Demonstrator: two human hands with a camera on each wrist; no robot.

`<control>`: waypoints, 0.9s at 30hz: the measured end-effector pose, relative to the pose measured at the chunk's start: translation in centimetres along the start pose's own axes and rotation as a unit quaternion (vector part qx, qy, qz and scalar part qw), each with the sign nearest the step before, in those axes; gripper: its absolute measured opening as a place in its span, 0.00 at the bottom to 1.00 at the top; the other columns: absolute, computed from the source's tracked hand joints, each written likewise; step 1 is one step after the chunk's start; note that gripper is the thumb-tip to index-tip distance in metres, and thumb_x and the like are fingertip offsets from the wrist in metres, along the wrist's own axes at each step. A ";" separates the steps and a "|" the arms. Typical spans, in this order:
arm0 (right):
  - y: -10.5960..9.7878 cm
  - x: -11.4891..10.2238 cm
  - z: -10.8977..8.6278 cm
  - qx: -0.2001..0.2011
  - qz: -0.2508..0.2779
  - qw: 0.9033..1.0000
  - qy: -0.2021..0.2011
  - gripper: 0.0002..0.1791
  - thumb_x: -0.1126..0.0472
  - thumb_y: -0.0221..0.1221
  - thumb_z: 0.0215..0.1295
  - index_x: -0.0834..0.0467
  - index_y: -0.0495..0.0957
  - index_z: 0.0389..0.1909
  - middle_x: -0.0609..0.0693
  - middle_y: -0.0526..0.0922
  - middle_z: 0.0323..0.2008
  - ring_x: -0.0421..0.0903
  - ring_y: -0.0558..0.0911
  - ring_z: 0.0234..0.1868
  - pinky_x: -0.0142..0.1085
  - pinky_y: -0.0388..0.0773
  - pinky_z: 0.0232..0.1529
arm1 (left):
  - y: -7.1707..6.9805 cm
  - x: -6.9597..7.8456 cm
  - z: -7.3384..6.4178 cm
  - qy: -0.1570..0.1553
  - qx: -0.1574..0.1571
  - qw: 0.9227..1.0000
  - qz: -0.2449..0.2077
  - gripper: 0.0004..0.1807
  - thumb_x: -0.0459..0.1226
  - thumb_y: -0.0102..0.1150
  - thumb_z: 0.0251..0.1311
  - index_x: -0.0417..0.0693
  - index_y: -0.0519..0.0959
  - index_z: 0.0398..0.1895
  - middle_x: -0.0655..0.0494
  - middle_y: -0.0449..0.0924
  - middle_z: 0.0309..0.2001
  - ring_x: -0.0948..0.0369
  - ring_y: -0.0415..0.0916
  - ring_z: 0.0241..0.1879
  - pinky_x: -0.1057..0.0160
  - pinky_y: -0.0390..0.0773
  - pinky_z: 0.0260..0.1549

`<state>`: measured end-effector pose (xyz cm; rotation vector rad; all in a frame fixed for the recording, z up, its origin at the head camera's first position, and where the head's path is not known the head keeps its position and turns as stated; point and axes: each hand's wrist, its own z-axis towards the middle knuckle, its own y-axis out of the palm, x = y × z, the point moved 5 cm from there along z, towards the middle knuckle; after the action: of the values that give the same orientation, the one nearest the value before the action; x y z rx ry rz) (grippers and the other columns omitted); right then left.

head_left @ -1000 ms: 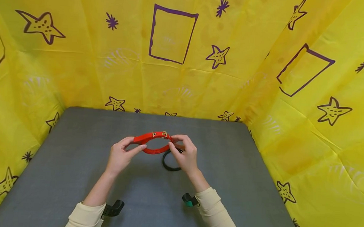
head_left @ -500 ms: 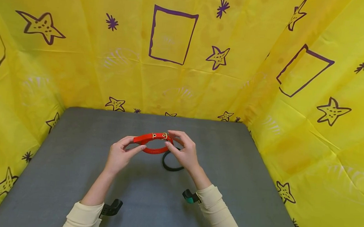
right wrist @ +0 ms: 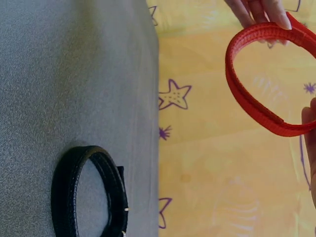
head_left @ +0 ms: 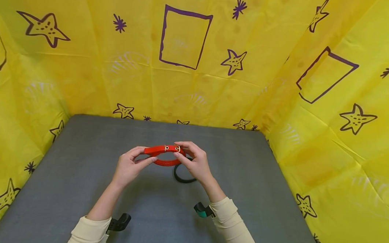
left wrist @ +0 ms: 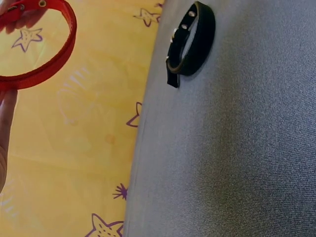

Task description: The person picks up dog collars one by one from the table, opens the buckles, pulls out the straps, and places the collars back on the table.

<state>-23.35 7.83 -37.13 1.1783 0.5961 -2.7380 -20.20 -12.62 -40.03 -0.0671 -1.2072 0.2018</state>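
A red collar (head_left: 155, 150) with a gold buckle and eyelet is held up above the table as a closed loop. My left hand (head_left: 128, 166) pinches its left end between thumb and fingers. At the buckle end, my right hand (head_left: 196, 162) holds the strap with thumb and fingertips. Below and behind the right hand, a black collar (head_left: 182, 180) stands on its edge on the table, partly covered by that hand in the head view. Its metal studs and loose strap tip show in the left wrist view, where the black collar (left wrist: 201, 42) is in full sight.
The grey table (head_left: 163, 215) runs back to a yellow curtain (head_left: 134, 78) printed with purple stars and frames, which encloses the back and both sides. A black wrist camera (head_left: 120, 222) is strapped to the left forearm, another wrist camera (head_left: 203, 210) to the right.
My right hand has shifted slightly left along the red collar, its fingers moving from the strap's right end onto the buckle. The left hand keeps its hold, and the black collar stays put.
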 end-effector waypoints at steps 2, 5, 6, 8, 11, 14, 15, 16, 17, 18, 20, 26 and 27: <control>0.0 0.0 0.0 -0.001 -0.002 1.000 0.000 0.17 0.77 0.64 0.58 0.71 0.78 0.49 0.63 0.81 0.44 0.51 0.83 0.42 0.46 0.82 0.44 | 0.0 -0.1 0.0 0.007 -0.001 1.000 0.010 0.15 0.24 0.70 0.50 0.28 0.81 0.43 0.40 0.80 0.41 0.54 0.80 0.40 0.72 0.80 0.36; 0.1 -0.1 -0.1 -0.002 -0.004 1.000 -0.006 0.16 0.78 0.64 0.57 0.71 0.78 0.48 0.63 0.81 0.43 0.50 0.83 0.40 0.46 0.82 0.43 | 0.0 -1.4 0.0 0.008 -0.002 1.000 0.011 0.15 0.24 0.70 0.50 0.30 0.82 0.43 0.41 0.81 0.41 0.58 0.80 0.40 0.72 0.80 0.36; 0.1 -0.1 -0.1 -0.002 -0.004 1.000 -0.009 0.16 0.78 0.63 0.57 0.72 0.78 0.48 0.63 0.82 0.43 0.50 0.83 0.40 0.46 0.82 0.43 | 0.0 -1.8 0.1 0.008 -0.004 1.000 0.010 0.15 0.25 0.71 0.50 0.31 0.82 0.43 0.41 0.81 0.41 0.58 0.80 0.40 0.72 0.80 0.37; 0.1 -0.1 -0.2 -0.003 -0.005 1.000 -0.013 0.16 0.79 0.63 0.56 0.72 0.78 0.47 0.63 0.82 0.43 0.49 0.83 0.40 0.46 0.82 0.42 | 0.0 -2.8 0.2 0.006 -0.008 1.000 0.009 0.15 0.27 0.71 0.50 0.33 0.83 0.44 0.43 0.81 0.42 0.58 0.80 0.40 0.71 0.80 0.37; 0.2 0.0 -0.4 -0.005 -0.009 1.000 -0.023 0.16 0.79 0.64 0.56 0.72 0.79 0.47 0.63 0.82 0.42 0.49 0.84 0.39 0.46 0.83 0.41 | -0.1 -3.7 0.2 0.001 -0.016 1.000 0.009 0.16 0.30 0.73 0.51 0.37 0.83 0.44 0.46 0.82 0.42 0.58 0.81 0.40 0.70 0.80 0.38; 0.2 0.1 -0.5 -0.006 -0.011 0.999 -0.031 0.16 0.79 0.64 0.55 0.72 0.79 0.46 0.63 0.82 0.41 0.49 0.84 0.38 0.45 0.83 0.40 | -0.1 -4.0 0.1 -0.003 -0.026 1.000 0.000 0.20 0.32 0.73 0.50 0.40 0.82 0.48 0.47 0.81 0.45 0.57 0.82 0.42 0.68 0.81 0.40; 0.2 0.1 -0.5 -0.005 -0.013 0.999 -0.035 0.16 0.79 0.64 0.55 0.71 0.79 0.46 0.63 0.83 0.41 0.49 0.84 0.38 0.44 0.83 0.39 | -0.1 -4.1 0.1 -0.003 -0.029 1.000 -0.005 0.22 0.32 0.73 0.51 0.39 0.81 0.50 0.46 0.81 0.47 0.56 0.82 0.44 0.66 0.80 0.41; 0.2 0.1 -0.5 -0.005 -0.014 0.999 -0.038 0.16 0.79 0.65 0.55 0.71 0.79 0.46 0.62 0.83 0.41 0.49 0.84 0.38 0.45 0.83 0.39 | -0.2 -4.0 0.2 -0.001 -0.030 1.000 -0.007 0.24 0.32 0.74 0.51 0.40 0.80 0.52 0.45 0.80 0.48 0.57 0.81 0.46 0.66 0.80 0.43; 0.3 0.1 -0.5 -0.004 -0.014 0.999 -0.041 0.16 0.79 0.65 0.54 0.71 0.79 0.46 0.62 0.83 0.41 0.49 0.84 0.37 0.45 0.83 0.38 | -0.2 -4.0 0.2 0.000 -0.030 0.999 -0.009 0.25 0.33 0.74 0.51 0.40 0.79 0.54 0.45 0.80 0.50 0.58 0.80 0.48 0.66 0.79 0.44; 0.3 0.0 -0.6 -0.003 -0.014 0.999 -0.043 0.16 0.79 0.65 0.54 0.71 0.79 0.46 0.62 0.83 0.41 0.49 0.84 0.37 0.45 0.83 0.37 | -0.2 -3.9 0.2 0.003 -0.029 0.999 -0.014 0.27 0.32 0.74 0.51 0.41 0.78 0.56 0.45 0.79 0.52 0.59 0.80 0.49 0.66 0.78 0.46; 0.3 0.0 -0.6 -0.002 -0.015 0.999 -0.048 0.17 0.80 0.65 0.54 0.71 0.79 0.46 0.62 0.83 0.41 0.48 0.84 0.36 0.47 0.83 0.35 | -0.4 -3.5 0.3 0.015 -0.027 0.999 -0.017 0.29 0.31 0.73 0.50 0.40 0.77 0.58 0.44 0.78 0.54 0.62 0.77 0.52 0.67 0.76 0.50; 0.4 -0.1 -0.7 -0.006 -0.019 0.999 -0.049 0.17 0.80 0.65 0.53 0.71 0.79 0.45 0.62 0.83 0.40 0.48 0.82 0.36 0.45 0.83 0.37 | -0.5 -0.4 0.4 0.059 -0.042 0.997 0.014 0.26 0.26 0.72 0.49 0.36 0.78 0.55 0.44 0.79 0.52 0.63 0.77 0.50 0.68 0.75 0.52; 0.4 -0.1 -0.8 -0.007 -0.020 0.999 -0.048 0.17 0.80 0.65 0.53 0.71 0.79 0.45 0.62 0.83 0.41 0.48 0.82 0.37 0.44 0.83 0.38 | -0.5 0.2 0.4 0.063 -0.047 0.997 0.026 0.26 0.26 0.73 0.49 0.36 0.79 0.54 0.45 0.80 0.51 0.62 0.78 0.50 0.68 0.76 0.51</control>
<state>-22.63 7.77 -37.63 1.0351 0.6343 -2.8002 -20.42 -13.07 -39.63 -0.1909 -1.0902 0.1843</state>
